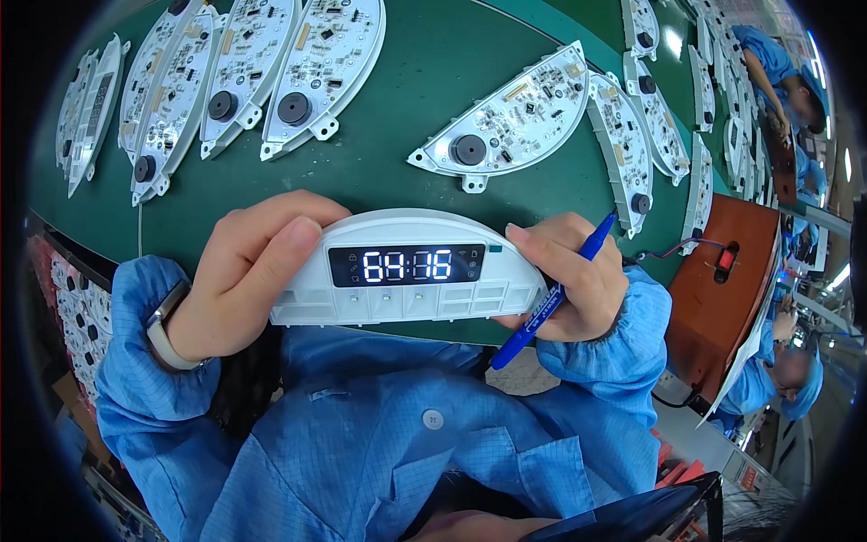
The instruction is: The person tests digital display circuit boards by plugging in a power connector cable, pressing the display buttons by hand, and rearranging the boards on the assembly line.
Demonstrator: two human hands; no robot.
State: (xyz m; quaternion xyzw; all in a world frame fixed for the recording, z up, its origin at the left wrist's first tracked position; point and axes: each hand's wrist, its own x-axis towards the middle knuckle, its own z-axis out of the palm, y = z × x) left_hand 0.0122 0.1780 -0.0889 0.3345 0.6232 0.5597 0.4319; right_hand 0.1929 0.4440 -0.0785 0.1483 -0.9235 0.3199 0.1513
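Between my two hands is a white half-moon display panel, its straight edge toward me. A dark window on its face shows lit white digits; below it run small square recesses. My left hand grips the left end, thumb on the front near the window. At the right end, my right hand pinches the panel with the thumb along its top. That same hand also keeps a blue marker pen tucked between its fingers, slanting across the knuckles. Most fingers behind the panel are hidden.
Several white circuit panels lie on the green table beyond my hands. One panel sits apart right of centre. On the right stands a brown box with a red switch. Co-workers in blue sit along the far right.
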